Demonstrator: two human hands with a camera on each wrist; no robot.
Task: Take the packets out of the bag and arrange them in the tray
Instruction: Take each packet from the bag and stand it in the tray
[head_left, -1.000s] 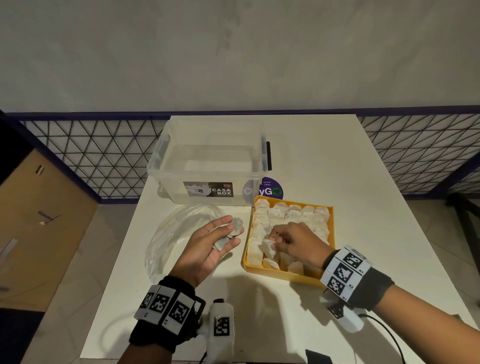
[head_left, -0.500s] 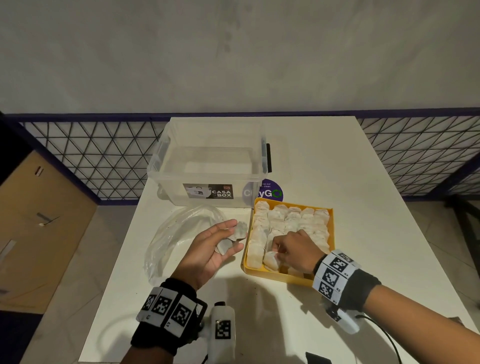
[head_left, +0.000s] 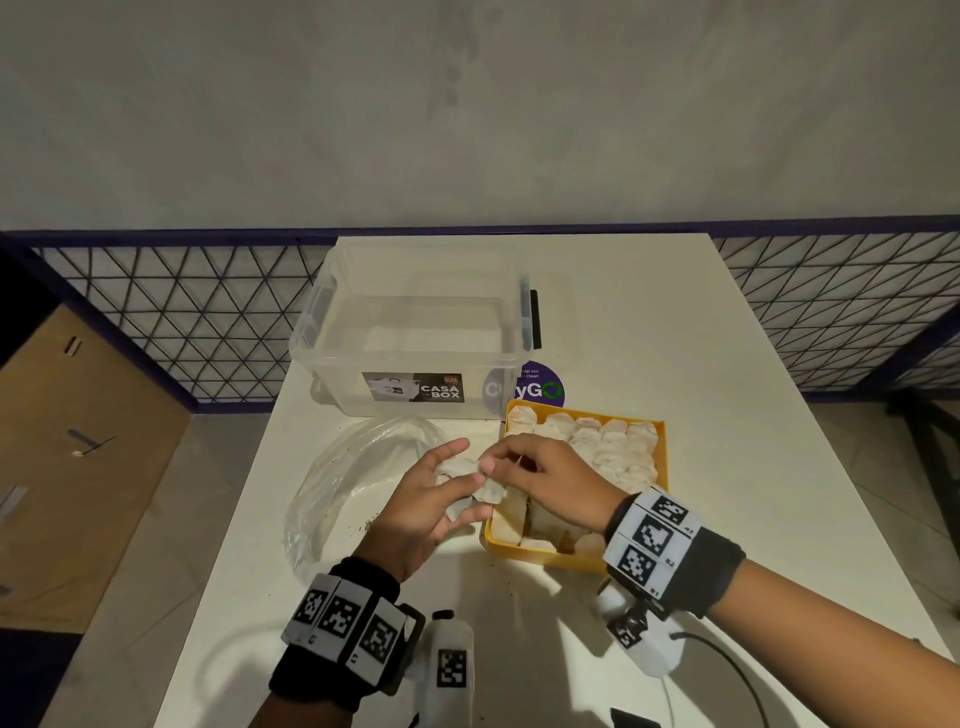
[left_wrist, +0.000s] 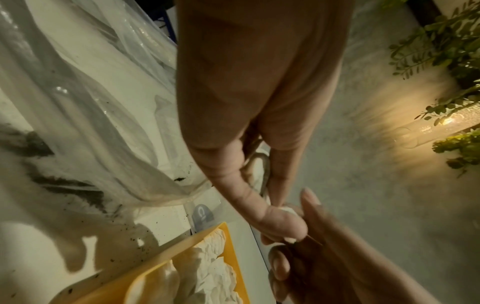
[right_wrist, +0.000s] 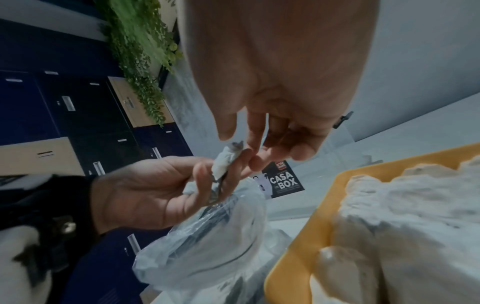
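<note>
L hand (head_left: 423, 506): palm up just left of tray, my fingers curled round a few white packets (head_left: 470, 486).
R hand (head_left: 553, 480): over tray's near-left corner, reaching across; fingers pinch top of one packet in my L hand.
Tray (head_left: 662, 452): yellow, on counter (head_left: 675, 332), nearly full w/ white packets in rows.
Bag (head_left: 343, 483): clear plastic, flat on counter, left of L hand.
Box (head_left: 415, 338): clear, "CASA BOX" label, behind bag & tray.

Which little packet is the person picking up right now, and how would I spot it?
Find the yellow tray on the white table. Just left of it, the left hand holds white packets. Unlike those packed in the tray, the top one is off the table, where the right hand reaches it.
</note>
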